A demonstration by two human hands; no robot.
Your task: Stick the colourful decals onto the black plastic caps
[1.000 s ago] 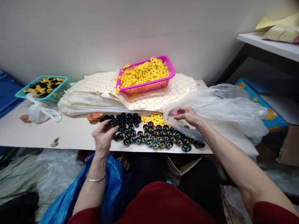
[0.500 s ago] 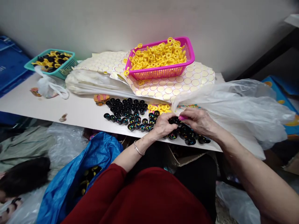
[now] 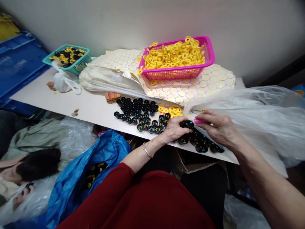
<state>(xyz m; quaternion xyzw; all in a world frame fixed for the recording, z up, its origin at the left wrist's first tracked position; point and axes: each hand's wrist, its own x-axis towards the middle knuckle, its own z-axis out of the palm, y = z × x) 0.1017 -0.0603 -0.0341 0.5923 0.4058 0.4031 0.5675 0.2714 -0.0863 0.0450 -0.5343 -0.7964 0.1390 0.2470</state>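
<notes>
My left hand [image 3: 175,128] is closed around a small black cap [image 3: 188,123] with coloured dots inside, held just above the table's front edge. My right hand [image 3: 219,127] pinches a small pink piece [image 3: 199,121] right beside that cap. Under and around both hands lie several black caps [image 3: 140,113] in rows on the white table [image 3: 88,108]. A little heap of yellow rings [image 3: 172,111] lies behind the caps.
A pink basket [image 3: 177,72] full of yellow rings stands on round-sticker sheets [image 3: 205,84] at the back. A teal basket [image 3: 78,65] stands far left by a blue crate [image 3: 19,63]. A clear plastic bag [image 3: 257,111] lies right, a blue bag [image 3: 95,162] below.
My left hand swung from the left of the caps over to my right hand, carrying a black cap. My right hand came down with the pink piece. The view shifted left.
</notes>
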